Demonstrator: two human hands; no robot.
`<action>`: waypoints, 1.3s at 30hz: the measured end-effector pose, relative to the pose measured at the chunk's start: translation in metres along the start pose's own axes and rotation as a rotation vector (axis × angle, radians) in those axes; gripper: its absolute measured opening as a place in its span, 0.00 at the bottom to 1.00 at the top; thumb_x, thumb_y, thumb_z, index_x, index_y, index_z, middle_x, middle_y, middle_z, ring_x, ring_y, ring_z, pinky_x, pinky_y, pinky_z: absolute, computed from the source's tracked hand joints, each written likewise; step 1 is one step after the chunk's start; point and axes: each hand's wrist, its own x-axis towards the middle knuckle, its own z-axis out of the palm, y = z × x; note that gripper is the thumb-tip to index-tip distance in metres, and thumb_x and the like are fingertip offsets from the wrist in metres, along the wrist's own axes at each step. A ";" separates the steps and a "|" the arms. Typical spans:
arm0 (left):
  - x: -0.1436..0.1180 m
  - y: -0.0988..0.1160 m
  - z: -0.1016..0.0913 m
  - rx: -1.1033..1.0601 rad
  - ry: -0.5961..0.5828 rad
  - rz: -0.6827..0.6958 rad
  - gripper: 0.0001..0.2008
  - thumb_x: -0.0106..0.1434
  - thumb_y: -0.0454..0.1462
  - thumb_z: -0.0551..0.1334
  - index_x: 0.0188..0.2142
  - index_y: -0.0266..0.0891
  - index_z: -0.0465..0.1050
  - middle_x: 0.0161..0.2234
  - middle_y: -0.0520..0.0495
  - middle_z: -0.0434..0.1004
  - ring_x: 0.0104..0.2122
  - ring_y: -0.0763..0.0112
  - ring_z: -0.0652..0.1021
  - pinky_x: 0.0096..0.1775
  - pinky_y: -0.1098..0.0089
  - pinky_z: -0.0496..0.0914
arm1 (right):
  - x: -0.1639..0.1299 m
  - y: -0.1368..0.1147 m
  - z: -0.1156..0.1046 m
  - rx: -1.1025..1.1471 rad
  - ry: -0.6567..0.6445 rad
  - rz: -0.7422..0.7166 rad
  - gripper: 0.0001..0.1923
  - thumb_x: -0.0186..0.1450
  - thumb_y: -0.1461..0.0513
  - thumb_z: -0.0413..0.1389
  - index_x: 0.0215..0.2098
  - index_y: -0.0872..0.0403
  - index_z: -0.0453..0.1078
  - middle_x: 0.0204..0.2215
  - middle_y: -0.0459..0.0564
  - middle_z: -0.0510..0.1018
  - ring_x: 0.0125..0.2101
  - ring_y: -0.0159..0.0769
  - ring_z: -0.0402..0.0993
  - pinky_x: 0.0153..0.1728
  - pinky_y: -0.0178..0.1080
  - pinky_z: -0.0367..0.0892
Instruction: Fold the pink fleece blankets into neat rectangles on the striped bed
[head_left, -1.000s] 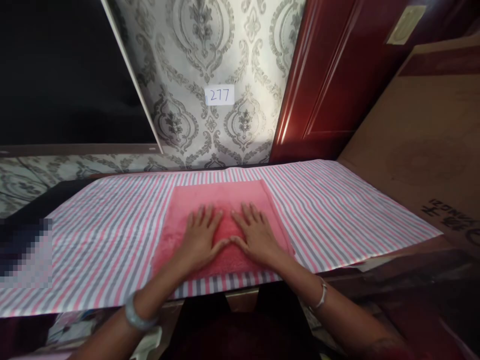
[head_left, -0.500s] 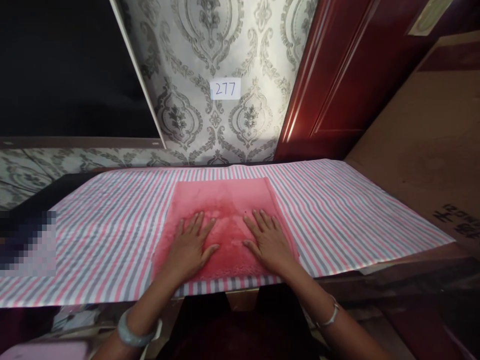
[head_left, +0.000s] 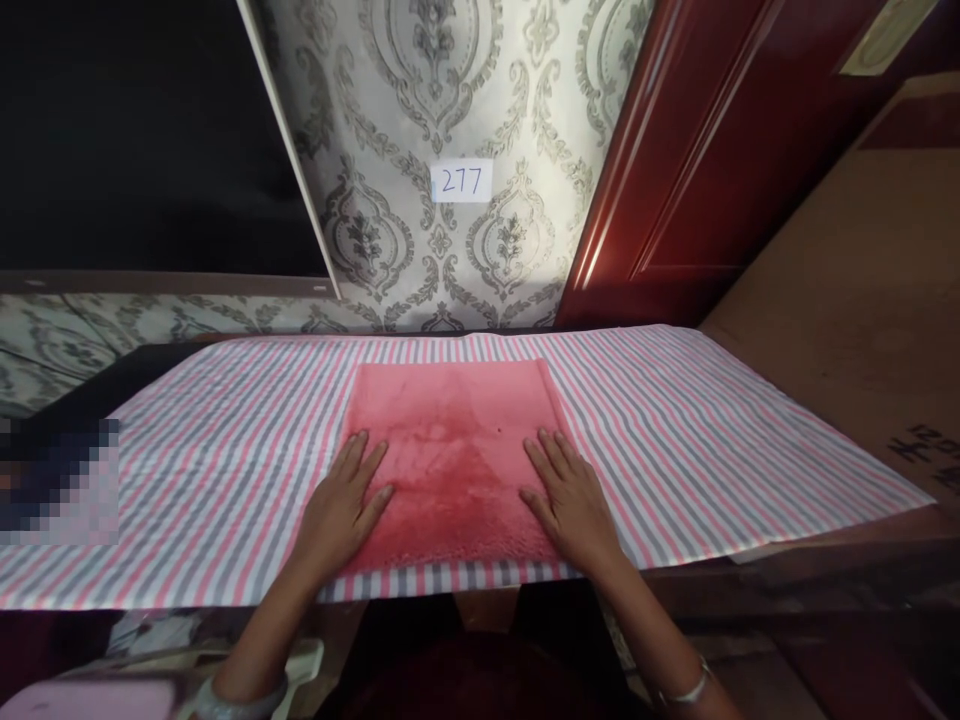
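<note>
A folded pink plush cloth lies flat on a striped tablecloth, its pile darker in the middle and toward the near edge. My left hand rests palm down on the cloth's left side, fingers stretched out and pointing away from me. On the right side, my right hand is laid flat in the same way, its fingers apart. Neither hand grips anything; both touch the plush surface. The cloth's near corners are partly hidden under my hands and wrists.
A dark television screen stands at the back left. A paper marked 277 is on the patterned wall. Right of it is a dark red wooden panel, then a large cardboard box. A pink object sits below the table's left end.
Both hands have slid outward over the plush cloth, from nearer its middle to its left and right sides. The view has shifted slightly.
</note>
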 end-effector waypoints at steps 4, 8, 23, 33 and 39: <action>-0.001 -0.001 0.000 -0.021 0.035 0.026 0.30 0.71 0.50 0.49 0.68 0.41 0.57 0.71 0.41 0.50 0.69 0.54 0.55 0.65 0.49 0.59 | 0.000 0.003 0.003 0.022 0.063 -0.050 0.30 0.74 0.49 0.44 0.71 0.49 0.54 0.71 0.52 0.53 0.70 0.48 0.44 0.63 0.55 0.55; -0.002 -0.001 0.002 -0.036 0.062 0.033 0.30 0.71 0.50 0.49 0.68 0.40 0.58 0.71 0.40 0.51 0.69 0.54 0.55 0.65 0.48 0.58 | 0.000 0.004 0.004 0.023 0.094 -0.068 0.30 0.74 0.49 0.44 0.70 0.51 0.56 0.70 0.53 0.55 0.69 0.49 0.46 0.62 0.55 0.56; -0.005 0.000 0.002 -0.033 0.083 0.011 0.28 0.71 0.49 0.50 0.67 0.42 0.60 0.70 0.41 0.54 0.69 0.57 0.57 0.65 0.51 0.60 | -0.001 0.006 0.008 0.031 0.179 -0.118 0.29 0.74 0.50 0.43 0.68 0.53 0.60 0.68 0.55 0.59 0.68 0.50 0.51 0.60 0.54 0.60; -0.006 0.001 0.001 -0.021 0.109 0.020 0.28 0.71 0.48 0.51 0.67 0.41 0.60 0.70 0.41 0.55 0.68 0.55 0.58 0.64 0.51 0.62 | -0.001 0.007 0.011 0.024 0.193 -0.122 0.28 0.74 0.51 0.44 0.67 0.53 0.60 0.68 0.55 0.59 0.68 0.49 0.50 0.60 0.54 0.60; -0.008 -0.001 0.004 -0.046 0.111 0.010 0.28 0.71 0.48 0.52 0.67 0.44 0.59 0.70 0.43 0.54 0.69 0.57 0.57 0.65 0.52 0.60 | -0.002 0.008 0.015 0.020 0.189 -0.109 0.28 0.74 0.50 0.44 0.68 0.52 0.60 0.68 0.53 0.59 0.68 0.49 0.51 0.59 0.55 0.62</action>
